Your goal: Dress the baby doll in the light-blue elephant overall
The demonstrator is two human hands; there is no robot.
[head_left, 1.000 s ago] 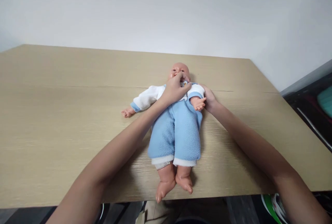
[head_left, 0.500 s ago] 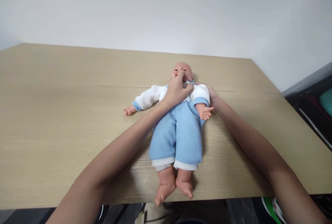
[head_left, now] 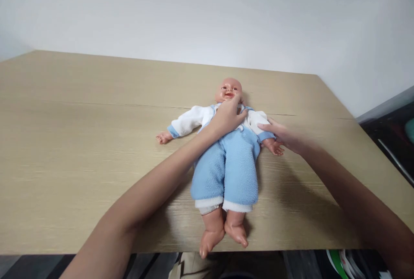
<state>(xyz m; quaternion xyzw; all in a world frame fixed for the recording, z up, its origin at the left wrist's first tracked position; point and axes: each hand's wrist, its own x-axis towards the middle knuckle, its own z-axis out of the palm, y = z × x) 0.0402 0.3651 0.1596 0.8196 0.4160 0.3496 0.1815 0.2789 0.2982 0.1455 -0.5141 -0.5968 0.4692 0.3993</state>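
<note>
A bald baby doll (head_left: 225,162) in blue overalls and white sleeves with blue cuffs lies on its back, its feet at the table's near edge. My left hand (head_left: 229,116) rests at its upper chest, the fingers closed on the clothing near the neck and one fingertip by the chin. What the fingers pinch is partly hidden. At the doll's arm on the right, my right hand (head_left: 280,133) has its thumb over the sleeve near the blue cuff and the other fingers behind it.
The doll lies on a light wooden table (head_left: 97,141) with a seam across it. A pale wall (head_left: 194,16) stands behind. At the right is a dark object (head_left: 393,141); below the near edge are a green and white item and dark shapes.
My right hand has moved from beside the doll's shoulder down to its sleeve. That doll arm now points further outward. My left hand sits slightly lower, and the doll's mouth is uncovered.
</note>
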